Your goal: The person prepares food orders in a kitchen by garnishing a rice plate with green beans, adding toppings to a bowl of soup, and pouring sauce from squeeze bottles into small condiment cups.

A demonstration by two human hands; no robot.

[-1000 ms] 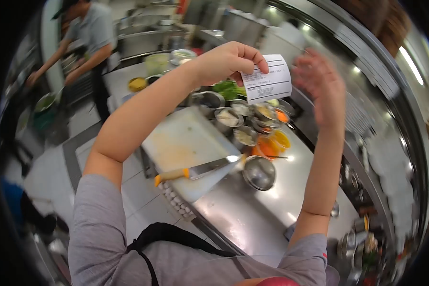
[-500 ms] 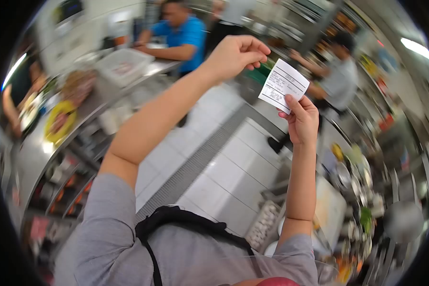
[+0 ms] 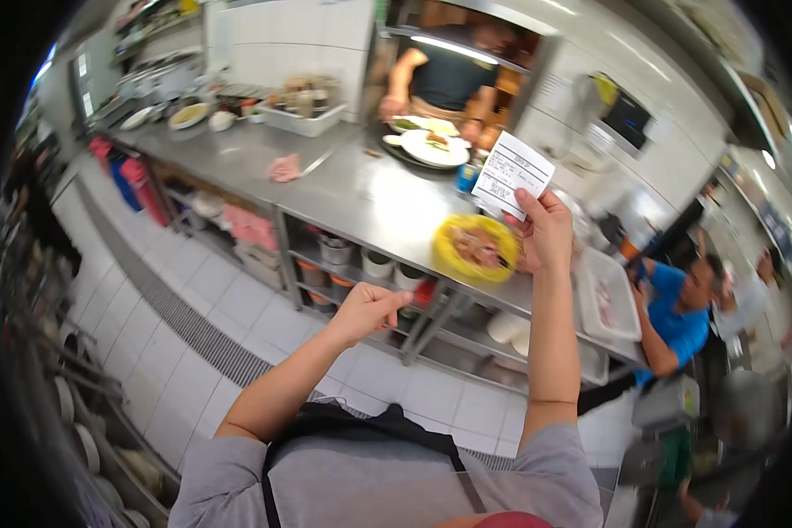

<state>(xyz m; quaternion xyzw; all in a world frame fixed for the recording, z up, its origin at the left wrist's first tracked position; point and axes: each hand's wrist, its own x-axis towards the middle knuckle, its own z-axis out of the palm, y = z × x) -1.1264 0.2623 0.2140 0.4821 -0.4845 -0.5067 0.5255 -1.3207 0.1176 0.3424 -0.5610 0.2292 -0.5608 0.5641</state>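
"Right hand [image 3: 546, 227] raised and grasping, left hand [image 3: 370, 312] lower and curled. What's in them?"

"A paper slip [image 3: 511, 172] in the right one, pinched at its lower right corner. Nothing shows in the left, which hangs in front of the shelving below the bench [image 3: 339, 204], but its fingers fold inward (a loose fist, thumb out), so whether something small is hidden there, I cannot tell."

"Why grip the slip by a corner?"

"To leave the print uncovered, I'd judge. Thumb on the printed face, fingers behind, lines turned toward the wearer. It is held up in the air, not laid on the bench."

"And the yellow bowl [image 3: 450, 261]?"

"At the bench's near edge, right of its middle, holding what look like meat pieces. Standing there, it is probably easy to reach from the aisle."

"The white plate [image 3: 436, 159]?"

"By the far edge, close to a person in a dark top [image 3: 449, 84] beyond; perhaps so that both sides can get at it. A blue can [image 3: 467, 179] stands just beside it."

"What about the right-hand end?"

"A white tray [image 3: 612, 331], contents too blurred to name. It's likely kept there for the person in a blue shirt [image 3: 679, 310] next to it."
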